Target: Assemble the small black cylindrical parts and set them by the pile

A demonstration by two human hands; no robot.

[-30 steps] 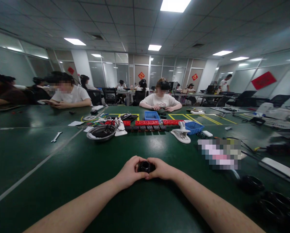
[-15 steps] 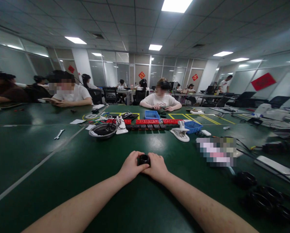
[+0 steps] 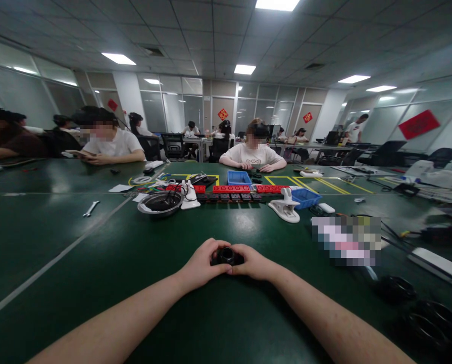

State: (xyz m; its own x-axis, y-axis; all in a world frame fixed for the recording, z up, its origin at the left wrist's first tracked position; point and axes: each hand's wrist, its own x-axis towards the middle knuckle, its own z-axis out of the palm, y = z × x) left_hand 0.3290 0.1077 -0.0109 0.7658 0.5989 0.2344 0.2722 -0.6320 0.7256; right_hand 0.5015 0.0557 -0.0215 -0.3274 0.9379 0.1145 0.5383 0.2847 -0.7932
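A black round part with a ring-shaped opening is low over or on the green table, straight ahead of me. Its exact kind is not clear. My left hand wraps it from the left, thumb across the near side. From the right, my right hand grips the same part, its thumb tip meeting the left thumb. Both hands are closed, and the fingers cover much of the dark body.
Red and black strips cross the table ahead, between a metal bowl and a white clamp base. Blue bins stand behind. A wrench lies left; black rings sit at near right. A person sits opposite.
My right hand has shifted slightly right and turned around the black part, so more of its dark body shows. The left hand keeps its grip. The view has swung slightly left.
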